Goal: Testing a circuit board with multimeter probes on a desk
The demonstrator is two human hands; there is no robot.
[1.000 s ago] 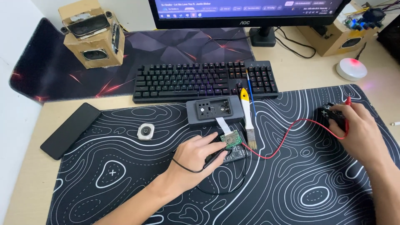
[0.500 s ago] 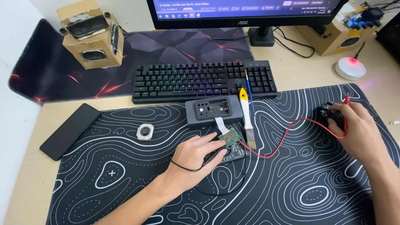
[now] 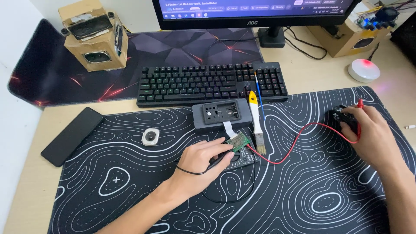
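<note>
A black desk mat [image 3: 130,195] with white contour lines covers the near half of the desk, with a monitor [image 3: 255,13] at the far edge and a black keyboard [image 3: 208,84] just beyond the mat. At far left stands a cardboard speaker box [image 3: 95,37]; a second cardboard box [image 3: 346,39] sits at far right, a round white puck with a red glow [image 3: 365,70] near it. A dark phone [image 3: 71,136] lies across the mat's left edge. A grey casing [image 3: 222,115] rests near the keyboard, a ribbon running from it to a small green circuit board [image 3: 238,141] at mid-mat. The left hand [image 3: 201,167] is curled around a black probe [image 3: 216,162], its tip at the board, fingers partly covering it. A red wire [image 3: 303,138] curves rightward to the right hand [image 3: 375,138], which closes over a dark multimeter [image 3: 340,117], mostly hidden beneath it. A yellow-handled brush [image 3: 256,123] lies just right of the board, and a small square part [image 3: 150,137] sits apart to the left.
</note>
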